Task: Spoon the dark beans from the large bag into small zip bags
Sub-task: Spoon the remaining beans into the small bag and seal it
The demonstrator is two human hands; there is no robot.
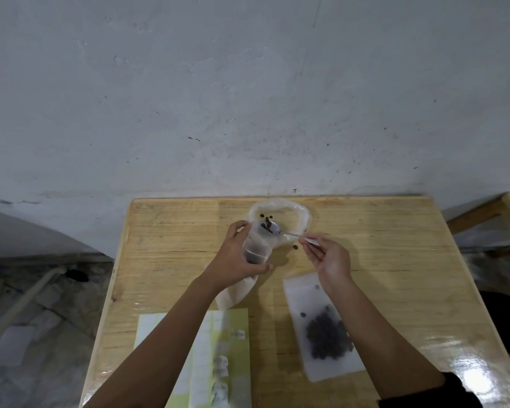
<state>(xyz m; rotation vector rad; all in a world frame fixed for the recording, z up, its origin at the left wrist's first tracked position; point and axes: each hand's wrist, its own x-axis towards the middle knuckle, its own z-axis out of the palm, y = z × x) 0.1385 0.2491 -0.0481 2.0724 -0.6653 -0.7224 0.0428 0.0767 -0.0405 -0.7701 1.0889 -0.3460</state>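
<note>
Here, a pale wooden table (395, 245) is seen from above, set against a grey wall. At its far middle a large clear plastic bag (280, 203) is stood with its rim rolled down, seemingly so that its mouth gapes wide for scooping. Only a few dark beans (267, 215) are seen inside it.

Just in front of it, a small clear zip bag (258, 245) is held upright in the left hand (236, 254). The fingers and thumb are curled round its sides, apparently to keep its mouth open and turned toward the large bag. A small dark heap of beans is seen at its bottom.

A small metal spoon (277, 230) is pinched by the end of its handle between thumb and fingertips of the right hand (330, 257). Its bowl, carrying some beans, is poised at the small bag's mouth, probably so that spills drop back into the large bag. One loose bean (295, 247) lies on the table beside the handle.

On the near right a flat zip bag holding beans (301, 293) is laid aside, seemingly finished. A yellow-green sheet of white labels (218, 348) lies at the near left.
</note>
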